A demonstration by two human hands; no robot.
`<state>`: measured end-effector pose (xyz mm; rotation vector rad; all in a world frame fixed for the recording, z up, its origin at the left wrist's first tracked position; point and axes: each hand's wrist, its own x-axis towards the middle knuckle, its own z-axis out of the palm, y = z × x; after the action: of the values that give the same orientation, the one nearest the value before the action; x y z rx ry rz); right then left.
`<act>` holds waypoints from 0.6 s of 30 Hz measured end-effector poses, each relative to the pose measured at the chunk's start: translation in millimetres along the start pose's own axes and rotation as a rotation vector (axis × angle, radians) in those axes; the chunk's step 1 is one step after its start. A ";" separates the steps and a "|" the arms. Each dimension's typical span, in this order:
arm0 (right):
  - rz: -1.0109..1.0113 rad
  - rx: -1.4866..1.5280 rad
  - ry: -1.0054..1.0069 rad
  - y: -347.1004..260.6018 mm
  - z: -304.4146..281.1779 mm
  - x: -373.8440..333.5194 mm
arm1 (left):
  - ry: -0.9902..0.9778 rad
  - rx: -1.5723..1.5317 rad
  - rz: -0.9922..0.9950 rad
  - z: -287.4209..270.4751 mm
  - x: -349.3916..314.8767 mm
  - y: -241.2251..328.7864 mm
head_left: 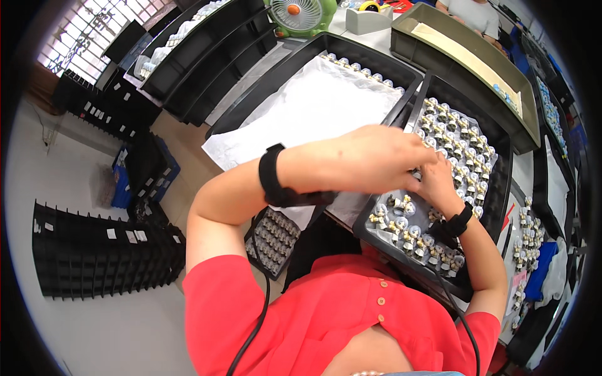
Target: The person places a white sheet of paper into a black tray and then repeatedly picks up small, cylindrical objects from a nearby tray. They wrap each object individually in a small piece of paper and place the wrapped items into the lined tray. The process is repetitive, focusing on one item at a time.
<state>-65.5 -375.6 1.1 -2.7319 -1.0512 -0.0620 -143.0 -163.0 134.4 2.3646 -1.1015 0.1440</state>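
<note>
A: Entry, fingers first. Left hand (370, 156) crosses the body to the right, its fingers curled down over the black tray of small figurines (495, 188). The fingertips are hidden behind the knuckles, so I cannot tell whether they pinch a piece or only rest on one.

B: And the right hand (436, 182)?

A: It lies just beneath and beside the left, fingers bent into the same patch of figurines (461, 141). Grip state again hidden; the two hands meet there and cover each other.

B: Where does the work sit?

A: In the right tray, mid-row, where the hands meet. Pale figurines stand in close rows toward the far end, and more loosely at the near end (407, 235).

B: Risks?

A: My judgement only. The pieces stand close together, so a sweeping knuckle or wrist could topple neighbours, and one fall may spread along a row. Both wrists carry black bands (273, 182) with cables (257, 319) trailing near the body; a cable could snag on the tray's near rim. That rim looks to overhang toward the lap, so downward pressure there may tip it.

B: Surroundings?

A: To the left, a second tray lined with white paper (307, 106), a few figurines along its far edge. A green fan (300, 15) stands at the far side.
</note>
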 end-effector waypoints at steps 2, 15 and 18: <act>0.009 0.052 0.004 -3.8 -7.9 -3.0 | -0.098 0.036 -0.057 -6.3 -12.9 5.8; -0.145 0.369 0.201 -14.9 -50.2 -5.5 | 0.259 0.128 -0.708 -6.4 -171.2 10.2; -0.306 0.530 0.166 -39.0 -73.8 -9.2 | 0.514 0.077 -0.611 -11.8 -145.1 18.4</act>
<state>-95.6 -369.2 79.3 -2.0489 -1.2208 -0.0483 -251.3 -67.8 107.8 2.4164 -0.1247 0.5380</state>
